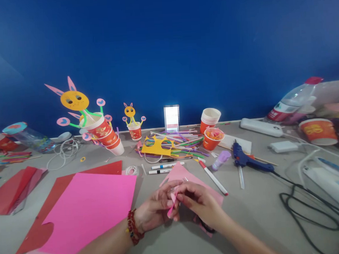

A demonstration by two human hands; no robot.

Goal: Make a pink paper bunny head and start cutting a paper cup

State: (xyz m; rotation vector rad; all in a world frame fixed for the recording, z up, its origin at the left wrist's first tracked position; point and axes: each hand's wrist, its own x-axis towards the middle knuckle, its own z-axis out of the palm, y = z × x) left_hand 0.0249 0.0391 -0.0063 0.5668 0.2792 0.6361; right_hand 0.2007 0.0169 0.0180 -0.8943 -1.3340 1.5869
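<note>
Both hands meet at the front centre, over a light pink paper sheet (179,172) on the grey table. My left hand (155,206), with beaded bracelets at the wrist, is closed on a small pink paper piece (173,203). The fingertips of my right hand (199,201) pinch the same piece from the other side. Part of the piece is hidden by the fingers. Just beyond the hands lie two markers (163,171) and, to the right, a red-capped white marker (214,178).
Large pink sheet (94,208) over red paper at left; cut yellow paper (157,146) on pipe cleaners behind. Stacked cups with bunny figures (103,129) stand back left. At right are a blue glue gun (243,159), its black cable and a bottle (293,102).
</note>
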